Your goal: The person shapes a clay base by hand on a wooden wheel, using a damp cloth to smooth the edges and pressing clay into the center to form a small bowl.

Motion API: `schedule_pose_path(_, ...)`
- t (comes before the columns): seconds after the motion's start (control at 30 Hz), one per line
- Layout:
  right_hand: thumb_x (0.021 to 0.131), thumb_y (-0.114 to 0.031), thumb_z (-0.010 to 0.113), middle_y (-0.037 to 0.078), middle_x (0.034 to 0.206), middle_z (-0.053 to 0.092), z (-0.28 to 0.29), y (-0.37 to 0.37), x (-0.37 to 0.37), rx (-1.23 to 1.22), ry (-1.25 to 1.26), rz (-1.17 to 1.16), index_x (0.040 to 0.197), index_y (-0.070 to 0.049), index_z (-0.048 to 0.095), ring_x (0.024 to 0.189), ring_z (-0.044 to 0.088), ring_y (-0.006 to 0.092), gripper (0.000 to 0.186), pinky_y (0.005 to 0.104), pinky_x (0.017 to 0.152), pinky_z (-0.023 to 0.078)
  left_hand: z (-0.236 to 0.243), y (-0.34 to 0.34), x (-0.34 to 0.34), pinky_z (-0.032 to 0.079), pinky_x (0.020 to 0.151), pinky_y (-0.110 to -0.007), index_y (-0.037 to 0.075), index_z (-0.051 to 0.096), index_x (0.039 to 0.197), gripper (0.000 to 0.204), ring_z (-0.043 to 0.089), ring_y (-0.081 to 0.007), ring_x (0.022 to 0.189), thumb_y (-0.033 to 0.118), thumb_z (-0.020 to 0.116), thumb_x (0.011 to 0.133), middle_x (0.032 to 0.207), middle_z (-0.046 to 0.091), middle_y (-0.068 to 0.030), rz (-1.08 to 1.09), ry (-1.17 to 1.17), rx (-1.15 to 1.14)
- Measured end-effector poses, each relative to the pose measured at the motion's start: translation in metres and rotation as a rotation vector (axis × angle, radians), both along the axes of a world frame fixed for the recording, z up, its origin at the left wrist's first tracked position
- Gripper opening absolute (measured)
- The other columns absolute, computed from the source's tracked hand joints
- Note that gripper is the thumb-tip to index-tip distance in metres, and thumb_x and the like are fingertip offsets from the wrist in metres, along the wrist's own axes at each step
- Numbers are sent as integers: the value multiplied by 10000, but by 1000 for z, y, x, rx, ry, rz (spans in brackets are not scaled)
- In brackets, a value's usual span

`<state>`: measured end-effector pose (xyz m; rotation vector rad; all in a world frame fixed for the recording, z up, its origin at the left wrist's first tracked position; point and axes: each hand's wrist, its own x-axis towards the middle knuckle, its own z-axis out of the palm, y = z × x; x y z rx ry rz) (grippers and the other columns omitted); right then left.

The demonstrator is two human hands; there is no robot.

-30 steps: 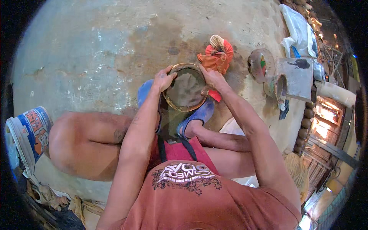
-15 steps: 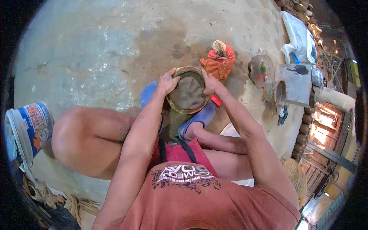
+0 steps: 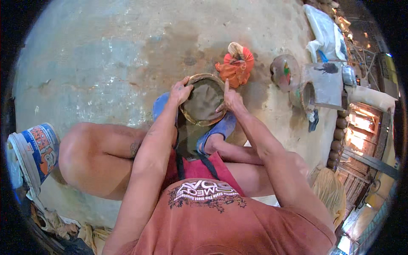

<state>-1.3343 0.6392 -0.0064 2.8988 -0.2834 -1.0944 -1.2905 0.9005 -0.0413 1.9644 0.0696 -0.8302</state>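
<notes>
A round, shallow bowl with a tan rim (image 3: 199, 123) sits between my lower legs, and smooth, wet grey-brown clay (image 3: 206, 100) lines its inside. My left hand (image 3: 181, 91) grips the bowl's left side, with the fingers over the rim. On the opposite side my right hand (image 3: 232, 101) holds the rim, its thumb reaching inside and its index finger stretched along the outside. Just beyond the right hand, a bundle of orange-red cloth (image 3: 239, 68) with a pale top rests on the wet floor. Blue cloth (image 3: 222, 129) shows around my feet beside the bowl.
A white and blue plastic bucket (image 3: 36, 151) stands at the left by my knee. To the right are a round pot-like vessel (image 3: 285, 73), a grey slab (image 3: 322, 85) and a white plastic sheet (image 3: 325, 32). Stacked round pieces (image 3: 337, 140) line the right side.
The bowl has shifted slightly left in view along with the surroundings. My right hand has slid lower on the rim, and its index finger is now extended. The left hand keeps its hold.
</notes>
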Motion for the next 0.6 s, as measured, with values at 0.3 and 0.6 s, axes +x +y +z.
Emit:
schedule_pose_path(0.3, 554, -457, 994, 373, 1385, 569, 4, -9, -12, 292, 23, -190, 1603, 43, -141, 1283, 594, 454, 1624, 427, 1114, 472, -19, -2, -3, 403, 1171, -423, 132, 536, 1505, 653, 518, -353, 1401, 366, 640, 905, 1490, 566, -188, 58, -113, 35)
schedule_pose_path(0.6, 460, -509, 1030, 274, 1238, 647, -11, 23, -44, 77, -160, -197, 1593, 41, 127, 1143, 664, 445, 1550, 502, 947, 569, -29, 6, -8, 435, 1132, -416, 114, 547, 1493, 665, 565, -364, 1350, 352, 658, 882, 1437, 602, -220, 108, -160, -15)
